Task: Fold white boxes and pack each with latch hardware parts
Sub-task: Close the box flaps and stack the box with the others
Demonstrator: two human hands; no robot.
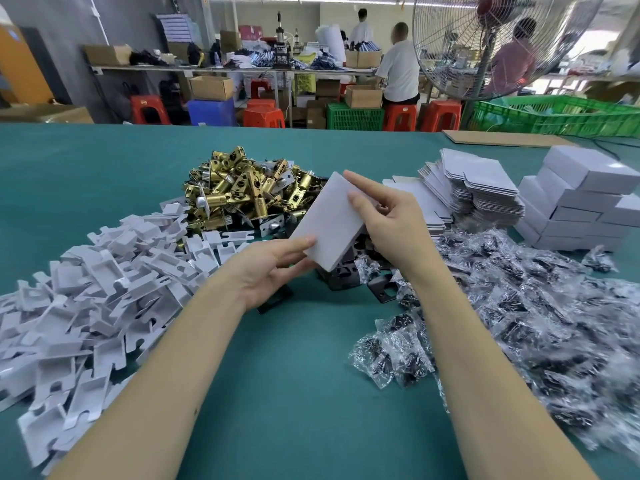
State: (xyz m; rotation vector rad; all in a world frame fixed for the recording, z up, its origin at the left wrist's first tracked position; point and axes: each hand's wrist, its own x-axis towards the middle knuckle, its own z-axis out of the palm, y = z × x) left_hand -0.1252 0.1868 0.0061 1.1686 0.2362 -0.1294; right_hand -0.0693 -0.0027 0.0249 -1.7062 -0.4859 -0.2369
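While the white box [329,223] tilts above the table [294,393], left hand [266,271] fingers pinch its near corner; right hand [388,223] fingers curl over its upper right edge.

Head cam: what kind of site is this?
Likely a factory packing line: bulk brass latch bodies, bagged screw packs and flat box blanks piled on one table, other workers at benches behind.

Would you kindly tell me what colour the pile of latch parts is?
Mostly brass-gold latch parts, some silver, seen in the head view.
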